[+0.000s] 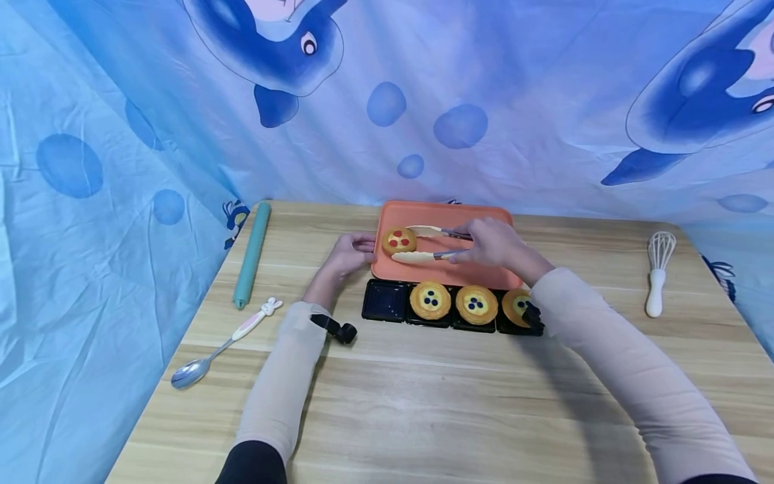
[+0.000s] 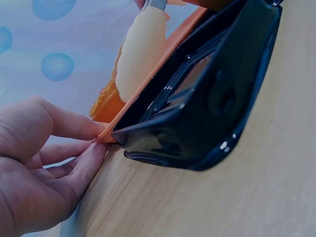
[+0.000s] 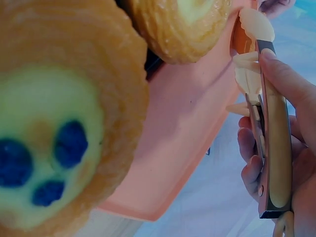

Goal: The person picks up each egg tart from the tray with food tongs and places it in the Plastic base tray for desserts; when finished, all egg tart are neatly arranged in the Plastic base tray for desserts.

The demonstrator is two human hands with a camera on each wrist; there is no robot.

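My right hand (image 1: 492, 243) grips a pair of tongs (image 1: 423, 256) with cream-coloured tips and metal arms. The spread tips lie on either side of a round tart with red pieces on top (image 1: 399, 241), at the left end of an orange tray (image 1: 450, 272). In the right wrist view the fingers and thumb wrap the tongs' handle (image 3: 276, 148). At the tray's left edge my left hand (image 1: 351, 254) pinches the rim between thumb and fingers, plain in the left wrist view (image 2: 44, 163). In that view a tong tip (image 2: 143, 54) hides part of the tart.
Before the tray stands a row of black square trays; the leftmost tray (image 1: 384, 300) holds nothing. The others hold tarts with blue dots (image 1: 430, 300). A green rolling pin (image 1: 252, 255) and a spoon (image 1: 224, 346) lie left, a whisk (image 1: 658, 272) right. A curtain (image 1: 423, 101) hangs behind.
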